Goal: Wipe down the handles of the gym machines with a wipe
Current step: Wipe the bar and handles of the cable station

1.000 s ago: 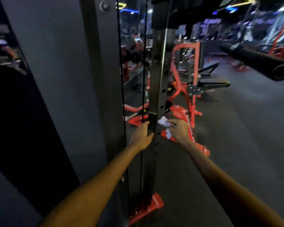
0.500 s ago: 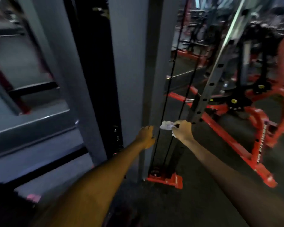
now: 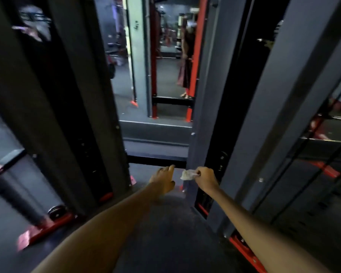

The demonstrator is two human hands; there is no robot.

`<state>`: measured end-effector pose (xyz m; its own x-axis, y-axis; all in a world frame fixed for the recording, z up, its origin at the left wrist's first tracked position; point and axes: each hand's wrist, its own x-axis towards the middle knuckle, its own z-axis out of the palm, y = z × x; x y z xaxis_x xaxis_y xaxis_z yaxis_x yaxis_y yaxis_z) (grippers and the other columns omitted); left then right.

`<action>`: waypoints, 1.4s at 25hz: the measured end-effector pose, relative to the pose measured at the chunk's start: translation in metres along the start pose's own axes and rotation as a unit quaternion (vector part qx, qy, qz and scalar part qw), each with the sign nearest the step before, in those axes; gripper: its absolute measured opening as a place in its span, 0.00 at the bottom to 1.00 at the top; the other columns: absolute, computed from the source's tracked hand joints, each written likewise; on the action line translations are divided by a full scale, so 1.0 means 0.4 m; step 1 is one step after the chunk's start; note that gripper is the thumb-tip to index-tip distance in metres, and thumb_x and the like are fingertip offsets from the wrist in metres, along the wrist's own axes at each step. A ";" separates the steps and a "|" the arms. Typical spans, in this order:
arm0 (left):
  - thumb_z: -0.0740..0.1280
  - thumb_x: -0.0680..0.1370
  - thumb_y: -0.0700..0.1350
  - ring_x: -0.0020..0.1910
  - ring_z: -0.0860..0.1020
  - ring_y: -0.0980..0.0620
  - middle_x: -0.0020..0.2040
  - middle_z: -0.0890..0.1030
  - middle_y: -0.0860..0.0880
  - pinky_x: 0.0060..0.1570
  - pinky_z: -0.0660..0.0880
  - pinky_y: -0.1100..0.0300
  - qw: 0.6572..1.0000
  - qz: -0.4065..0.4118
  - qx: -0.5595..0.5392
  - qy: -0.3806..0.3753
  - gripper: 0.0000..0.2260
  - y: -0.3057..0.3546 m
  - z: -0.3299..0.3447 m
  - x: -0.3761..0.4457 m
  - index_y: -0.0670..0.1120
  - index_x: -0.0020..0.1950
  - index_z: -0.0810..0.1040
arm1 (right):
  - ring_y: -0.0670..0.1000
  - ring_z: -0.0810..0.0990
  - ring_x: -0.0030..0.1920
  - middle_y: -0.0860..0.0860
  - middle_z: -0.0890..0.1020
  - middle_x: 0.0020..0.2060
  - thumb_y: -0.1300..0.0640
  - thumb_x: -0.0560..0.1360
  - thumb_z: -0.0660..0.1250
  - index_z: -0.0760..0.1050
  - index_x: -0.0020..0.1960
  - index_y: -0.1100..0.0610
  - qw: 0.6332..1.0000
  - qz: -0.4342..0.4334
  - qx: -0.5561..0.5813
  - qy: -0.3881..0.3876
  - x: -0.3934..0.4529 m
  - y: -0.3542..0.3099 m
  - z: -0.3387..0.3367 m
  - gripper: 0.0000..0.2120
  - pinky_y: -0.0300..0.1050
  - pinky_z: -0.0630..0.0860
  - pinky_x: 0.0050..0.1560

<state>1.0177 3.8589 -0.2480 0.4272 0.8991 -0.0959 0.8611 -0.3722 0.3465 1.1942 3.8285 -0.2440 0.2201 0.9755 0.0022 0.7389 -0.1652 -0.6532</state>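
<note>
While both arms reach forward over the dark floor (image 3: pixel 165 233), right hand (image 3: pixel 206 179) pinches crumpled white wipe (image 3: pixel 187 174) between thumb and curled fingers; wipe sticks out to its left, near base of grey upright (image 3: pixel 201 115). Left hand (image 3: pixel 163 179) just beside wipe, not touching, fingers loosely extended, holding nothing. Black crossbar (image 3: pixel 156 161) just beyond fingertips. Second dark upright (image 3: pixel 98 115) to the left; red feet (image 3: pixel 43 228) at floor level. View motion-blurred
</note>
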 end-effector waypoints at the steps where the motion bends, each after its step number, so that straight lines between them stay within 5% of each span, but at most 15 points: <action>1: 0.63 0.78 0.44 0.72 0.63 0.41 0.75 0.62 0.42 0.70 0.61 0.50 1.000 -0.017 0.006 0.010 0.31 -0.042 -0.017 -0.063 0.43 0.77 0.52 | 0.54 0.76 0.36 0.59 0.76 0.32 0.65 0.72 0.63 0.68 0.31 0.58 1.000 -0.018 -0.007 -0.018 -0.024 -0.048 0.034 0.12 0.43 0.65 0.34; 11: 0.64 0.79 0.48 0.68 0.68 0.42 0.68 0.70 0.41 0.63 0.62 0.54 0.959 -0.269 -0.035 0.082 0.21 -0.428 -0.131 -0.706 0.40 0.68 0.65 | 0.59 0.79 0.47 0.59 0.81 0.44 0.60 0.73 0.63 0.76 0.43 0.59 0.962 -0.208 -0.025 -0.174 -0.401 -0.537 0.441 0.04 0.47 0.71 0.41; 18: 0.65 0.77 0.48 0.69 0.67 0.44 0.71 0.68 0.43 0.67 0.62 0.56 0.916 -0.373 -0.019 0.148 0.25 -0.681 -0.269 -0.954 0.42 0.71 0.64 | 0.61 0.79 0.46 0.64 0.82 0.43 0.69 0.71 0.62 0.77 0.43 0.68 0.921 -0.325 0.030 -0.214 -0.471 -0.909 0.640 0.06 0.48 0.67 0.38; 28: 0.65 0.77 0.46 0.69 0.67 0.42 0.72 0.67 0.42 0.65 0.63 0.54 0.896 -0.353 0.036 0.268 0.26 -1.083 -0.709 -0.956 0.42 0.73 0.62 | 0.55 0.80 0.41 0.56 0.82 0.39 0.66 0.71 0.66 0.77 0.42 0.60 0.878 -0.451 0.103 -0.122 -0.261 -1.483 0.755 0.03 0.55 0.79 0.42; 35: 0.67 0.77 0.44 0.70 0.66 0.42 0.72 0.66 0.41 0.67 0.62 0.54 0.889 -0.271 0.007 0.368 0.27 -1.306 -0.961 -0.856 0.41 0.73 0.62 | 0.52 0.79 0.47 0.58 0.82 0.46 0.65 0.74 0.67 0.78 0.50 0.65 0.853 -0.487 0.190 -0.008 -0.164 -1.803 0.707 0.06 0.40 0.76 0.47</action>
<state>0.3154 3.8339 -0.0376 -0.3439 0.8527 0.3933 0.8910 0.1641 0.4234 0.4666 3.9247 0.0129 -0.3901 0.6259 0.6753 0.3069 0.7799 -0.5455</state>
